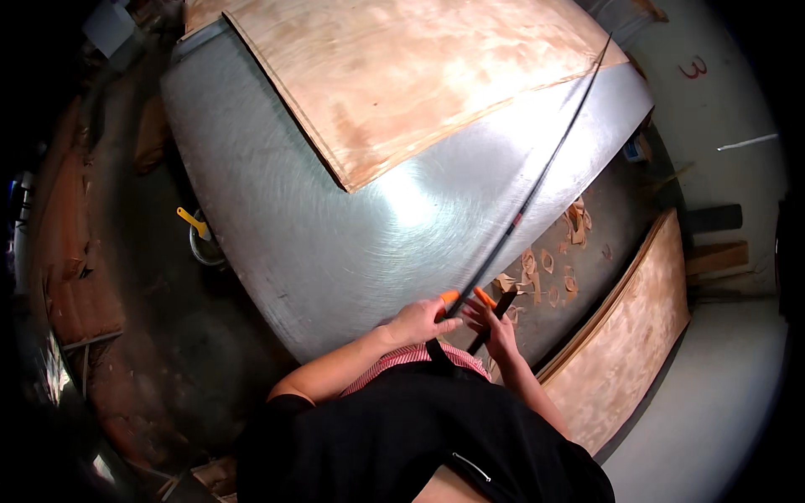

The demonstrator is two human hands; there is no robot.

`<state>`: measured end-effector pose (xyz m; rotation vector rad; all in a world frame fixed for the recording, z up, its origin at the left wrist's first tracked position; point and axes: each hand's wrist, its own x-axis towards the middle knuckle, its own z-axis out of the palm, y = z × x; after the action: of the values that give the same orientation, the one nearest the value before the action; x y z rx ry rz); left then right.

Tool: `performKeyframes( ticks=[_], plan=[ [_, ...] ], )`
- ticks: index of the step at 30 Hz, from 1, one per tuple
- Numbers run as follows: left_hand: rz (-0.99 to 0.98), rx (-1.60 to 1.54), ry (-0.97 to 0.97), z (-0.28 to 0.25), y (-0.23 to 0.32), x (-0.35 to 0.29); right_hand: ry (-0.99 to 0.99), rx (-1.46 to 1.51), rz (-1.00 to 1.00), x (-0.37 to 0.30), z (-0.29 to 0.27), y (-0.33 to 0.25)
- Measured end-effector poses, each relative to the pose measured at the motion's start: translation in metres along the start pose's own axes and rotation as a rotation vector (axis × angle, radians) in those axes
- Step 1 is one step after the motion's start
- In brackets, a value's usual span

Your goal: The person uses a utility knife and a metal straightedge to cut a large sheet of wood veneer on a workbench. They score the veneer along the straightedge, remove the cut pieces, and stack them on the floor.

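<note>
A long, thin black rod (pixel 521 210) slants up and to the right from my hands, over the metal tabletop. My left hand (pixel 415 321) is closed around its thick lower end, near my waist. Close beside it, my right hand (pixel 498 331) has its fingers bent round a short dark bar (pixel 506 302), whose kind I cannot make out. Orange coverings (pixel 484 297) show on a finger of each hand. Whether the right fingertips also touch the rod is unclear. Ahead, a wood veneer sheet stack (pixel 402 75) lies across the far part of the shiny metal table (pixel 335 251).
Veneer scraps (pixel 530 267) litter the floor right of the table. More veneer sheets (pixel 629 352) stand near the right wall. At the left edge of the table sits a container (pixel 206 248) with a yellow-handled tool (pixel 193 221). Wood panels (pixel 80 293) line the far left.
</note>
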<state>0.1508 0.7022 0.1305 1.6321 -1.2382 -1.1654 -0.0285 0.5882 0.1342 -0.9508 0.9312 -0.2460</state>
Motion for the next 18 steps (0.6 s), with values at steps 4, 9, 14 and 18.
performKeyframes(
  ticks=[4,9,14,18],
  plan=[
    [0.02,0.36,0.495,-0.069,-0.037,0.026,-0.026,0.418,0.023,0.007,-0.003,0.007],
    [-0.251,1.019,0.714,-0.165,-0.125,0.068,0.035,0.627,0.044,-0.001,-0.006,0.004],
    [-0.215,0.852,0.88,-0.203,-0.134,0.106,0.016,0.632,0.035,-0.006,-0.012,0.002],
    [-0.286,0.018,1.159,-0.253,-0.159,0.132,0.008,0.626,0.072,-0.006,-0.012,-0.002]
  ],
)
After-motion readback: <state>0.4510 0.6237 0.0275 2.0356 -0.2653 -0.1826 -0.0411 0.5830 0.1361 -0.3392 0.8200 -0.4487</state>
